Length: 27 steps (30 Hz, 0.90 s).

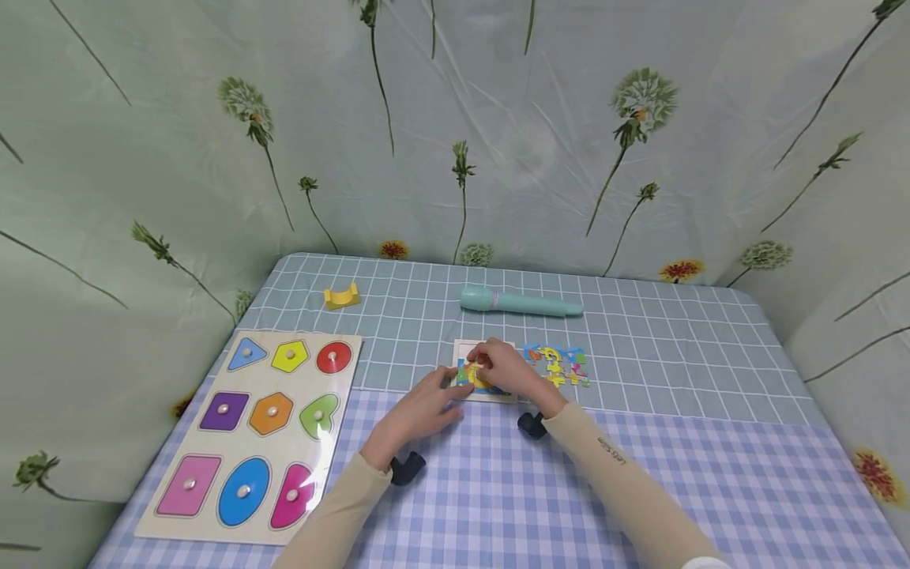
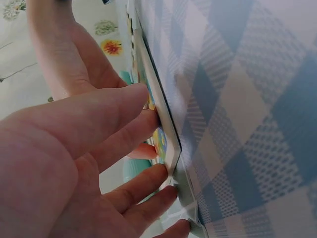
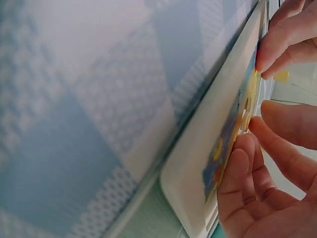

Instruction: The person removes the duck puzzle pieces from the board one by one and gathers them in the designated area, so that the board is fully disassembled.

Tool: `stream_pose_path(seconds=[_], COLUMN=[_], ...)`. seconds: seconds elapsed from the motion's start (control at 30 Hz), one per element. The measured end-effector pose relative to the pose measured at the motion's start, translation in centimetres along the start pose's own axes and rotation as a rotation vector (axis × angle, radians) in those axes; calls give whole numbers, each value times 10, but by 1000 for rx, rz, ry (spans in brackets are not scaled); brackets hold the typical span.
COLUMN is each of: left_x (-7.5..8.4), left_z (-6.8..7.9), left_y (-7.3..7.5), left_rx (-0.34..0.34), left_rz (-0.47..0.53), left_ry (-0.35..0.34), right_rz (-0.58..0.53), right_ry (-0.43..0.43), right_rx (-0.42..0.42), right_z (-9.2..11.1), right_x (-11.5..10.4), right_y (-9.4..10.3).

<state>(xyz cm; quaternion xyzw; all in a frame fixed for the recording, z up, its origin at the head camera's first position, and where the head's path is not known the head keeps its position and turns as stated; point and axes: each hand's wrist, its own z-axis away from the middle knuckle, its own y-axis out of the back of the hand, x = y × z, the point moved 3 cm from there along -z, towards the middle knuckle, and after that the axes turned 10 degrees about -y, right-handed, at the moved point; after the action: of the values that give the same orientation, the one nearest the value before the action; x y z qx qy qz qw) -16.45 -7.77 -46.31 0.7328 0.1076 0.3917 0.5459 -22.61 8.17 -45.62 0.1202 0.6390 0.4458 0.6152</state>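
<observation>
Handling the yellow piece: the right hand point(image 1: 510, 370) has its fingertips gathered over a yellow piece point(image 3: 249, 104) in the puzzle tray point(image 3: 185, 193); whether its grip pinches that piece or only presses on it, I cannot tell.
Left hand's grip: released, the fingers of the left hand point(image 1: 423, 405) reaching loosely to the tray's left side, fingertips at the rim and clasping nothing that I can see.
Puzzle tray: flat around the middle of the desk point(image 1: 753, 490), its near side by the line where the grid cloth meets the check cloth; the picture inside is only partly visible past the hands.
Loose pieces: a cluster of loose pieces point(image 1: 554, 367) lies just beside the tray, toward the desk's right edge, easy for the right hand to reach.
Doing it well: match tabs and picture to the neighbours first, lower the piece level, then press straight down with a fingertip; if it resists, lift and turn it rather than force it, since thin pieces would likely tip or push others out.
Bracing the rim: firm left fingertips on the frame should stop it sliding, provided they stay off the seats.
Left edge of desk: a shape board point(image 1: 238, 442) with knobbed shapes.
Far edge: a teal stick point(image 1: 526, 303), and a yellow block point(image 1: 343, 298) toward the far left corner.
</observation>
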Motion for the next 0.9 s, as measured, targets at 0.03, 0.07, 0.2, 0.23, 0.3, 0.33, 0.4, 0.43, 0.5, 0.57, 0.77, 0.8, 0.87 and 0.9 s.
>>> stream_pose_path(seconds=[0.03, 0.07, 0.2, 0.23, 0.3, 0.33, 0.4, 0.43, 0.5, 0.57, 0.77, 0.8, 0.87, 0.9], left_x=[0, 0, 0, 0, 0, 0, 0, 0, 0, 0, -1, -1, -1, -1], left_z=[0, 0, 0, 0, -1, -1, -1, -1, -1, -1, -2, -1, -1, -1], left_y=[0, 1, 1, 1, 1, 1, 2, 2, 2, 1, -1, -1, -1, -1], left_rx=[-4, -7, -9, -10, -11, -11, -14, -16, -19, -24, -25, -24, -18, -16], left_rz=[7, 11, 30, 32, 35, 36, 37, 37, 41, 42, 47, 51, 60, 64], left_ry=[3, 4, 6, 5, 5, 5, 5, 6, 12, 17, 35, 36, 37, 37], right_rz=[-8, -17, -58, -62, -66, -67, -79, -89, -124, -167, -197, -179, -148, -129], right_ry=[-2, 1, 6, 5, 1, 1, 8, 20, 30, 28, -62, -73, -109, -127], right_rx=[5, 13, 41, 46, 52, 52, 55, 59, 70, 83, 149, 157, 165, 164], right_z=[0, -1, -3, -4, -5, -5, -7, -7, -6, -3, 16, 19, 25, 28], right_x=[0, 1, 0, -1, -2, -2, -1, -1, 3, 8, 32, 37, 47, 52], right_y=[0, 0, 0, 0, 0, 0, 1, 2, 5, 12, 39, 43, 50, 52])
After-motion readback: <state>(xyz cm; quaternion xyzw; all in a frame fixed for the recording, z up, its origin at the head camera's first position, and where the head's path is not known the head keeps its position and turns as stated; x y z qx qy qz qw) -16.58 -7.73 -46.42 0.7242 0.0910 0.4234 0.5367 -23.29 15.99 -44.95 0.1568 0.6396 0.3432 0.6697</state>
